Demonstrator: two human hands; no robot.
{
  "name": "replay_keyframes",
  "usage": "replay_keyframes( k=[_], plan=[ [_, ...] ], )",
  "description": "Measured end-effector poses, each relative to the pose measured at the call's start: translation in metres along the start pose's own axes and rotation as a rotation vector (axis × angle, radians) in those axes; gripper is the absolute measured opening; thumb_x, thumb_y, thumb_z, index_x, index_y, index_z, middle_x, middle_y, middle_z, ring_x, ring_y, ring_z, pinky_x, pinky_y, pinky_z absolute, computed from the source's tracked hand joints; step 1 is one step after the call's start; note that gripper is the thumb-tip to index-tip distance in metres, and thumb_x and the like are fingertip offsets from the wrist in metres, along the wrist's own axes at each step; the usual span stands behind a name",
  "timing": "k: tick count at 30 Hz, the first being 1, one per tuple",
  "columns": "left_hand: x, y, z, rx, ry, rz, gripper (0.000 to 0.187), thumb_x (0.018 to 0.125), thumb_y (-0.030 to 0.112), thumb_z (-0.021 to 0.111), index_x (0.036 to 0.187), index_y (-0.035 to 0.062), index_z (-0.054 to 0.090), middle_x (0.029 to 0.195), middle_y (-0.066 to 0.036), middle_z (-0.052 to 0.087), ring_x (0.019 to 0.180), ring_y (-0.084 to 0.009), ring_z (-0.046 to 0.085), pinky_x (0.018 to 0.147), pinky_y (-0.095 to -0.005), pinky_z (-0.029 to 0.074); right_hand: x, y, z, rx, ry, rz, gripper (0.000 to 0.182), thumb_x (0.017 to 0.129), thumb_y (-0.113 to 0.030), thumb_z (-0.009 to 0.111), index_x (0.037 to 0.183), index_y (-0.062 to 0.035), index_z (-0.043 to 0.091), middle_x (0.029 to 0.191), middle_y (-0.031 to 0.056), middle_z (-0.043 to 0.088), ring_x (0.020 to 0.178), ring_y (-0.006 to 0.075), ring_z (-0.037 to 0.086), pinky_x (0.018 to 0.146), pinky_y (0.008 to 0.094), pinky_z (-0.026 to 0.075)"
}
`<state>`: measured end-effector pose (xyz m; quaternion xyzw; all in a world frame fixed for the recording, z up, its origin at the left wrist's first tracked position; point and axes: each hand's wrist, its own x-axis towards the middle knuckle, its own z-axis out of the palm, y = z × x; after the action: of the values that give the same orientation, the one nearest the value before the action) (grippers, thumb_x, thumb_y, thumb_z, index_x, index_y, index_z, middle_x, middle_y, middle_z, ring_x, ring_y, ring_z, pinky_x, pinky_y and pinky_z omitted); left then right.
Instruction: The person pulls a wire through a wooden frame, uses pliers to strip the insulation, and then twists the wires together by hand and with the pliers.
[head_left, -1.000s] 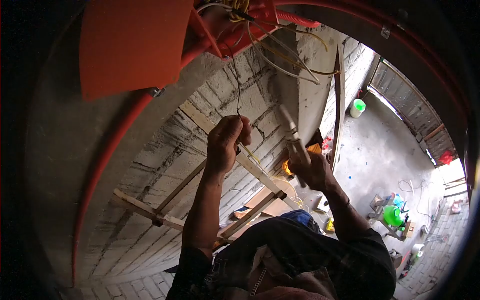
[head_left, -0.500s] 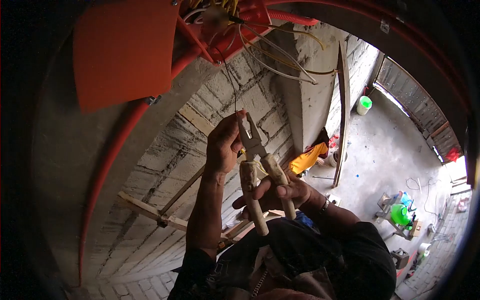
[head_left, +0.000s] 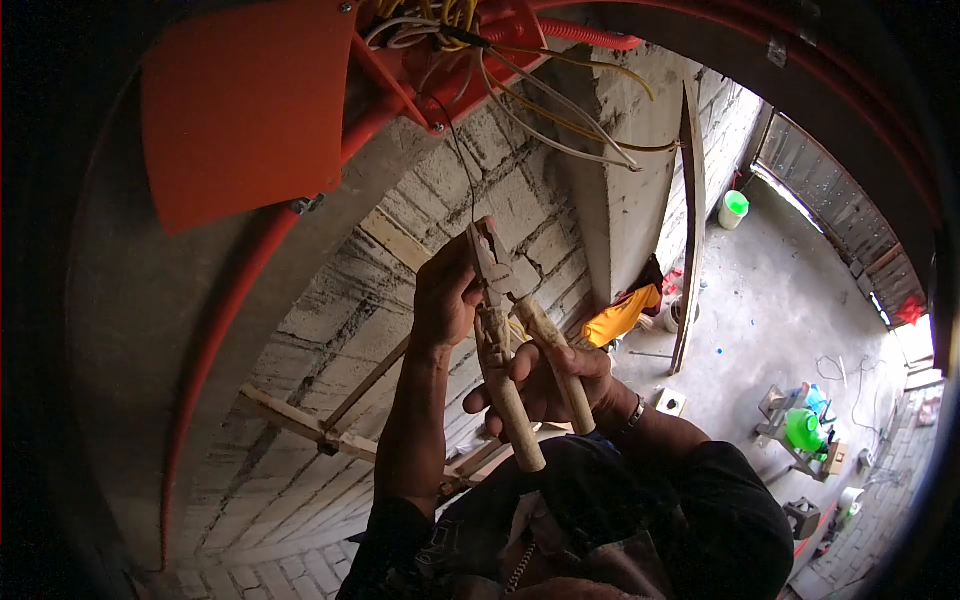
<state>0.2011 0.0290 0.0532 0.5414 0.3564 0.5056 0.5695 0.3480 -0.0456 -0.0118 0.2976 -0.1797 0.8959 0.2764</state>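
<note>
A thin dark wire (head_left: 462, 165) hangs from the open red box (head_left: 430, 118) overhead and runs down to the fingertips of my left hand (head_left: 447, 292), which pinch it. Pliers (head_left: 496, 275) with worn, pale-covered handles point upward, their jaws beside those fingertips. My right hand (head_left: 560, 385) holds the pliers by the handles, which are spread apart. Whether the jaws touch the wire is hard to make out. A bit of yellow wire (head_left: 518, 328) shows behind the pliers.
White and yellow wires (head_left: 585, 120) stick out of the box. A large orange-red panel (head_left: 245, 110) and red conduit (head_left: 225, 300) are at the left. Below are a wooden plank (head_left: 688, 230), a yellow cloth (head_left: 622, 318), a green-topped bucket (head_left: 733, 208) and a cluttered stand (head_left: 790, 430).
The pliers' head has turned and shifted slightly left and down, closer against my left fingertips. My right fingers have moved along the handles. The left hand still pinches the wire.
</note>
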Motion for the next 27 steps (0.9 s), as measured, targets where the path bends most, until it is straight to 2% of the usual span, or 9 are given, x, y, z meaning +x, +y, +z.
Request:
replay_keyframes(
  k=[13,15,16,18,21,22,23,25,27],
  plan=[
    [0.003,-0.001,-0.005,0.002,-0.033,0.044,0.035,0.094,0.017,0.048,0.126,0.0028,0.05,0.076,0.007,0.051,0.053,0.0001,0.03,0.047,-0.0156,0.025,0.008,0.006,-0.006,0.081,-0.009,-0.05,0.045,0.09,-0.043,0.044,0.116,-0.0099,0.057,0.127,0.0297,0.042,0.111,0.0375,0.051,0.092,0.0497,0.04],
    [0.003,-0.005,-0.011,0.159,0.017,-0.008,0.048,0.088,0.034,0.055,0.127,0.0059,0.05,0.119,-0.004,0.056,0.096,-0.0101,0.055,0.08,-0.0257,0.045,0.01,0.008,-0.006,0.129,-0.021,-0.062,0.043,0.09,-0.043,0.044,0.113,-0.0097,0.058,0.12,0.027,0.047,0.106,0.0354,0.052,0.088,0.0496,0.042],
    [0.004,-0.004,-0.009,0.159,0.018,-0.009,0.048,0.088,0.034,0.055,0.127,0.0059,0.05,0.119,-0.004,0.056,0.096,-0.0101,0.055,0.08,-0.0257,0.045,0.01,0.008,-0.005,0.129,-0.021,-0.062,0.043,0.09,-0.043,0.044,0.113,-0.0097,0.058,0.12,0.027,0.047,0.106,0.0354,0.052,0.088,0.0496,0.042],
    [0.004,-0.002,-0.003,0.019,-0.035,0.015,0.034,0.094,0.02,0.049,0.124,0.0033,0.053,0.074,0.007,0.051,0.053,-0.0004,0.029,0.046,-0.016,0.024,0.012,0.007,-0.002,0.133,0.002,-0.073,0.041,0.09,-0.042,0.043,0.108,-0.0093,0.059,0.116,0.0253,0.048,0.102,0.0333,0.053,0.085,0.0494,0.043],
    [0.005,0.004,0.004,0.152,0.033,-0.024,0.032,0.094,0.021,0.049,0.121,0.0054,0.056,0.072,0.008,0.05,0.053,-0.0003,0.03,0.047,-0.0167,0.025,0.014,0.007,-0.006,-0.058,0.029,-0.089,0.039,0.092,-0.041,0.04,0.102,-0.0073,0.059,0.117,0.0261,0.047,0.102,0.0327,0.051,0.085,0.0485,0.043],
    [0.005,0.003,0.002,0.15,0.032,-0.023,0.032,0.094,0.021,0.049,0.121,0.0054,0.056,0.072,0.008,0.05,0.053,-0.0003,0.03,0.047,-0.0167,0.025,0.015,0.008,0.001,-0.168,0.137,-0.136,0.032,0.093,-0.033,0.042,0.097,-0.0042,0.054,0.109,0.0256,0.052,0.099,0.0322,0.055,0.082,0.0472,0.045],
    [0.006,-0.001,-0.002,0.3,0.014,0.067,0.032,0.093,0.02,0.049,0.121,0.0062,0.057,0.073,0.007,0.051,0.054,0.0002,0.032,0.047,-0.0168,0.026,0.013,0.011,0.0,-0.17,0.14,-0.136,0.032,0.093,-0.033,0.042,0.097,-0.0042,0.054,0.109,0.0256,0.052,0.099,0.0322,0.055,0.082,0.0472,0.045],
    [0.005,0.0,-0.001,0.446,-0.008,0.156,0.031,0.093,0.019,0.049,0.12,0.007,0.058,0.074,0.007,0.053,0.055,0.0007,0.034,0.047,-0.017,0.027,0.014,0.017,0.0,-0.303,0.431,-0.167,0.025,0.093,-0.027,0.046,0.096,-0.0021,0.05,0.099,0.0241,0.056,0.093,0.0313,0.058,0.077,0.0461,0.048],
    [0.002,0.007,0.004,0.288,0.075,-0.079,0.03,0.092,0.018,0.049,0.119,0.0068,0.059,0.078,0.006,0.056,0.059,0.0003,0.04,0.05,-0.017,0.032,0.017,0.017,0.012,-0.277,0.491,-0.188,0.022,0.091,-0.023,0.05,0.097,-0.0012,0.047,0.093,0.0224,0.058,0.087,0.0309,0.061,0.073,0.0449,0.05]
  ],
)
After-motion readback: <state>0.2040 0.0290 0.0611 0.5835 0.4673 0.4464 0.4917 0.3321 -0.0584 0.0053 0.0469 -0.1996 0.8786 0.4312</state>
